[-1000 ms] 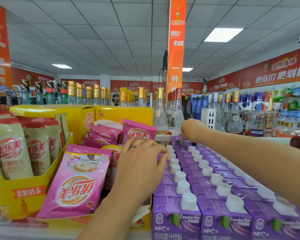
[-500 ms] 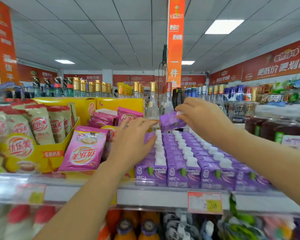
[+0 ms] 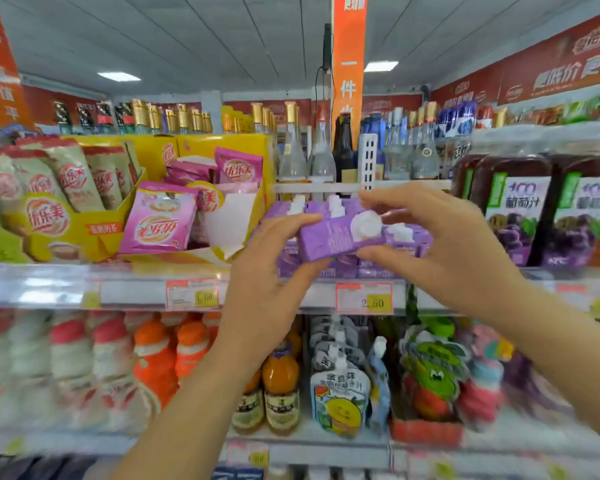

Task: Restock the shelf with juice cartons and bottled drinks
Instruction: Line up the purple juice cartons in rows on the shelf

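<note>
Just in front of the upper shelf [image 3: 118, 289], a purple juice carton [image 3: 329, 237] is held in the air, tipped over so its white screw cap faces the camera. The left grip [image 3: 267, 271] grasps the carton's left end, curled round it above and below. The right grip [image 3: 447, 244] pinches the cap end, thumb beneath and fingers spread over the top. Behind the held carton, more purple cartons [image 3: 409, 237] stand in rows on the shelf with white caps up, above a price tag [image 3: 364, 298] reading 2.50. Just right of them stand dark grape juice bottles [image 3: 520, 209]. To the left, a yellow display box [image 3: 94, 237] holds pink sachets [image 3: 158, 220]. On the far side, glass bottles [image 3: 321, 157] rise behind a white rail. On the lower shelf, which is blurred, orange juice bottles [image 3: 280, 386] stand beside spouted pouches [image 3: 340, 393].
</note>
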